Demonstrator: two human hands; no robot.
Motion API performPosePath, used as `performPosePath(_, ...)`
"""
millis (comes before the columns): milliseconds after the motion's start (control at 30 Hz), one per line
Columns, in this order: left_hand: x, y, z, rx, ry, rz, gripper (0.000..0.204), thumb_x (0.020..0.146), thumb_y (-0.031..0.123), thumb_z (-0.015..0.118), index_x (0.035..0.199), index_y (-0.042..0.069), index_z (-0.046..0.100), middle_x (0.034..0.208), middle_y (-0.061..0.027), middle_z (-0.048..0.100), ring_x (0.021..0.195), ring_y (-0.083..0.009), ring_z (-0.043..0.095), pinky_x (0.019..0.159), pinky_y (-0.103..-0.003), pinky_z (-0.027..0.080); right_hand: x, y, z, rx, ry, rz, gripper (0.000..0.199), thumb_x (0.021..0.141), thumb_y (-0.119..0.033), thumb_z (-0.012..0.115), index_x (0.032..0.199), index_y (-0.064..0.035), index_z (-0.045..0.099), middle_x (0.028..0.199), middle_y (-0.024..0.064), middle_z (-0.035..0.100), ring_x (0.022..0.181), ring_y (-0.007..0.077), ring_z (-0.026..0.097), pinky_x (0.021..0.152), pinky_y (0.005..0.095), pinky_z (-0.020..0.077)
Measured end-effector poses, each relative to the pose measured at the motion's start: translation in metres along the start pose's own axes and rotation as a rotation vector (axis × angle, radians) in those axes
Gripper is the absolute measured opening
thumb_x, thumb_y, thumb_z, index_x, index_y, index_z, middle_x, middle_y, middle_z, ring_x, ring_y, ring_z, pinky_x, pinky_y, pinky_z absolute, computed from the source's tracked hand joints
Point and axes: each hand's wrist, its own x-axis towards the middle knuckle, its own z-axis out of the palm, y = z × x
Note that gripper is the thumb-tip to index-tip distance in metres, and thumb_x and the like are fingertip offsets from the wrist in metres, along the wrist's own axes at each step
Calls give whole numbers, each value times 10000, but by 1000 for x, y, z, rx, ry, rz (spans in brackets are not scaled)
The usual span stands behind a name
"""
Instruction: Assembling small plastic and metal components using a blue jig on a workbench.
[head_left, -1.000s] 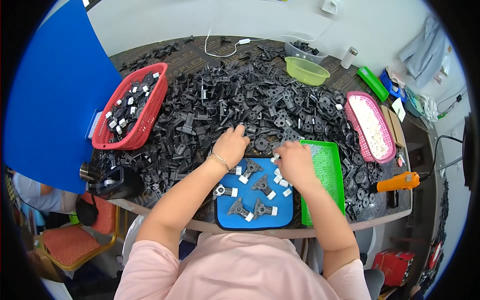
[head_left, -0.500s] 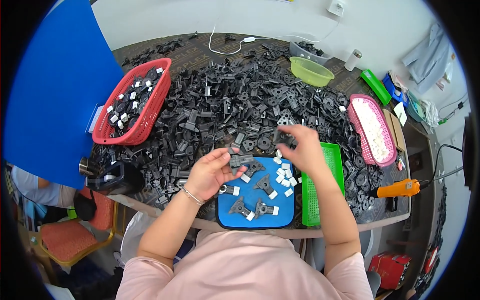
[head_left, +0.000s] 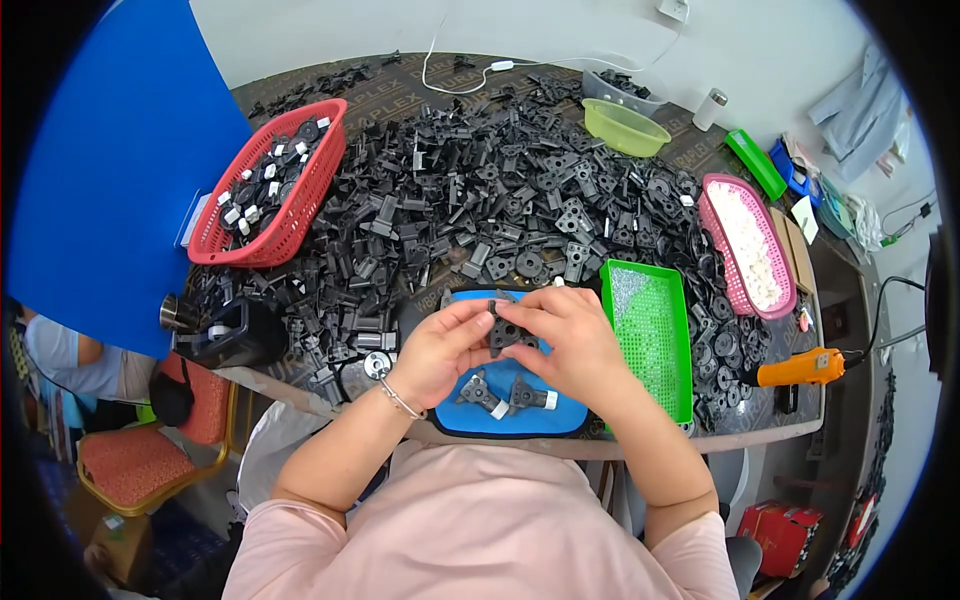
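Note:
A black plastic part with holes (head_left: 507, 338) is held between both hands above the blue mat (head_left: 470, 424). My left hand (head_left: 438, 350) grips its left side with thumb and fingers. From the other side, my right hand (head_left: 568, 338) closes its fingers on the same part. Below them on the mat lie a black bracket with a white end block (head_left: 482, 396) and a similar bracket (head_left: 530, 397) beside it. My hands hide the rest of the mat and whatever lies there.
Beyond the mat spreads a heap of loose black parts (head_left: 450, 190). A green tray with small silvery pieces (head_left: 686, 345) stands at the right, near a pink basket of white pieces (head_left: 712, 222) and an orange electric screwdriver (head_left: 802, 367). A red basket (head_left: 315, 180) is at the left.
My right hand has moved from the edge of the heap toward my left hand. Both hands now meet on a black part over the mat, covering the loose white blocks.

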Motion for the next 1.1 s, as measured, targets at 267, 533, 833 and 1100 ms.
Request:
performPosePath(267,-7,-9,-5,324,51,176,279,905,-2,569,1183,17,556,1084,-64,616,948,-143,620,819,-292,549,-5,0,5,288,19,218,491,713,-97,775,1180,-119,624,972,33,619,907,193,602,795,322,487)
performPosePath(533,-14,-18,-12,425,-51,299,284,887,-32,579,1169,0,558,1142,-89,600,945,-167,627,833,-309,548,-29,8,22,814,-85,562,169,827,-2,693,967,-13,601,897,42,656,800,76,617,715,223,510)
performPosePath(833,-38,-24,-35,574,-40,2,283,910,-11,559,1192,-1,537,1121,-82,601,955,-141,608,839,-275,515,-36,5,15,542,-514,401,305,739,-162,791,991,-53,658,924,67,652,795,144,631,701,278,507)
performPosePath(1100,-28,-7,-29,499,105,152,270,885,-2,598,1151,8,553,1076,-61,611,930,-134,611,823,-286,537,-11,71,25,-327,-79,361,186,727,-158,722,900,-100,684,903,77,622,934,269,594,813,418,453)
